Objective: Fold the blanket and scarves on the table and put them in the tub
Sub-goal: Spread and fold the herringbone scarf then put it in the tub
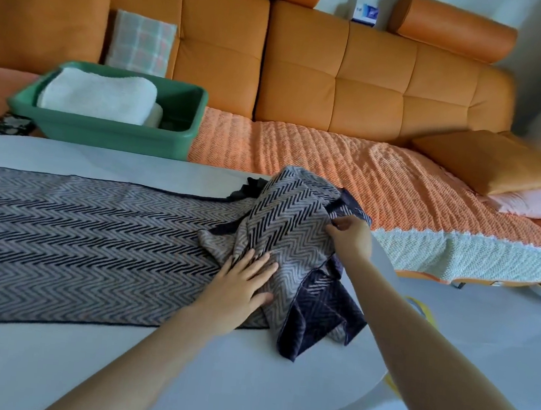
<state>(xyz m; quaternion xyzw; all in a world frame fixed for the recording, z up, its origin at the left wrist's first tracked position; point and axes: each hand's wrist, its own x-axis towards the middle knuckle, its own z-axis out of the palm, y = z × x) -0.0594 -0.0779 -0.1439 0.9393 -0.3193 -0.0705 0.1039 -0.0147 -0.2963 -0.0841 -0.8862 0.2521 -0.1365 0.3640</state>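
Observation:
A long grey-and-black zigzag scarf (85,238) lies flat across the white table (46,355), with its right end bunched in a heap near the table's right edge. My left hand (242,285) rests flat, fingers spread, on the scarf just beside the heap. At the heap's far right side my right hand (351,235) pinches a fold of the scarf. The green tub (113,130) stands on the sofa beyond the table at the left, with a folded white blanket (100,95) inside it.
An orange sofa (341,88) with an orange quilted cover runs behind the table. A plaid cushion (141,42) leans behind the tub. Orange and pink pillows (499,175) lie at the right. Grey floor shows to the right of the table.

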